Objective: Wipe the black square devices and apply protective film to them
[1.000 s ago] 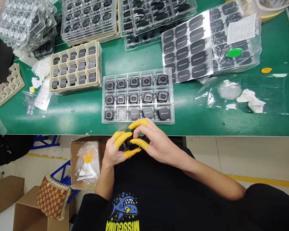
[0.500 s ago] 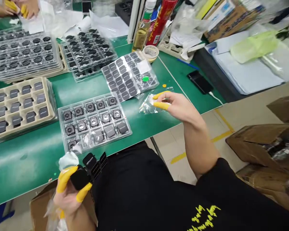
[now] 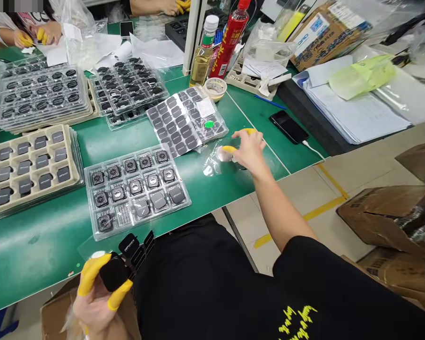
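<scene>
My left hand point(image 3: 95, 295), in yellow finger cots, grips a square black smartwatch body point(image 3: 114, 274) by its edges, just off the table's front edge. Close beside it are a black label piece with white lettering point(image 3: 128, 244) and a dark striped piece point(image 3: 143, 250); how these are attached I cannot tell. My right hand point(image 3: 250, 150) has its thumb and fingers apart over a crumpled clear film point(image 3: 212, 163) on the green table, with nothing visible gripped. Between the hands lies a clear plastic tray point(image 3: 124, 216) of watch bodies, some with dark covers.
Sticker sheets point(image 3: 175, 125) lie behind the tray. Beige trays point(image 3: 76, 160) and stacked clear trays point(image 3: 38, 120) stand left. Tape point(image 3: 215, 87), a bottle point(image 3: 201, 59), and a phone point(image 3: 288, 126) with a cable sit right. Co-workers' hands point(image 3: 51, 33) are across the table.
My right hand's fingers have spread apart from their pinch at the clear film. A pale round piece of film by my left fingertips has dropped lower, mostly out of sight. The watch stays held.
</scene>
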### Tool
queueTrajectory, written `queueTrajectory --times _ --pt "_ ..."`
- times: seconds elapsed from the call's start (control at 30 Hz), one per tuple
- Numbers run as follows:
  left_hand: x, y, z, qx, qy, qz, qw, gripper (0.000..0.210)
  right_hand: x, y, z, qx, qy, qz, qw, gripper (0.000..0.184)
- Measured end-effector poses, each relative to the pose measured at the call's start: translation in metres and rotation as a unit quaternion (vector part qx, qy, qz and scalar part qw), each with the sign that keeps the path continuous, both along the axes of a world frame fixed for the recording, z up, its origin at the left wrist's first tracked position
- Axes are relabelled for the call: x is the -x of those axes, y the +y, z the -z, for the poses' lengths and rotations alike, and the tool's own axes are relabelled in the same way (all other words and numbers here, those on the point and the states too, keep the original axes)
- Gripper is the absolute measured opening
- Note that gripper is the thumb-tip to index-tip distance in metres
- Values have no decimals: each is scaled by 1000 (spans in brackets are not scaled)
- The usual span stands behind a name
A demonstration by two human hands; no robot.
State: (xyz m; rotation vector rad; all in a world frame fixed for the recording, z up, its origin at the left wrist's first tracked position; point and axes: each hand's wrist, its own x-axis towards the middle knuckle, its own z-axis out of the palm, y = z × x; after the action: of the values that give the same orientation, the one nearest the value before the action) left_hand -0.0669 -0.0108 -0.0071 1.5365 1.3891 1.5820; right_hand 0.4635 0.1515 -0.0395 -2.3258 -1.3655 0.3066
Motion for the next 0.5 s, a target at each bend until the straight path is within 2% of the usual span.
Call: queueTrajectory --times 0.1,0.17,0.27,0.33,0.43,0.5 --pt "-1 -2 -4 -4 -2 -16 1000 64 -16 -32 3 -42 -33 5 999 43" --pt "-3 -1 -7 -17 4 -18 1000 62 -24 -49 9 -56 -39 -8 998 33" --pt "-14 4 -15 -17 40 -10 999 61 -28 -58 20 -58 -28 -13 998 14" --pt "-24 9 -21 -37 75 12 996 61 -26 -55 22 -63 -21 -1 998 22" --pt "-38 19 -26 -48 99 70 991 63 -11 -53 10 -92 -19 17 995 35" --pt "-46 24 -26 -51 87 97 990 63 12 -63 -12 -151 -13 14 988 32"
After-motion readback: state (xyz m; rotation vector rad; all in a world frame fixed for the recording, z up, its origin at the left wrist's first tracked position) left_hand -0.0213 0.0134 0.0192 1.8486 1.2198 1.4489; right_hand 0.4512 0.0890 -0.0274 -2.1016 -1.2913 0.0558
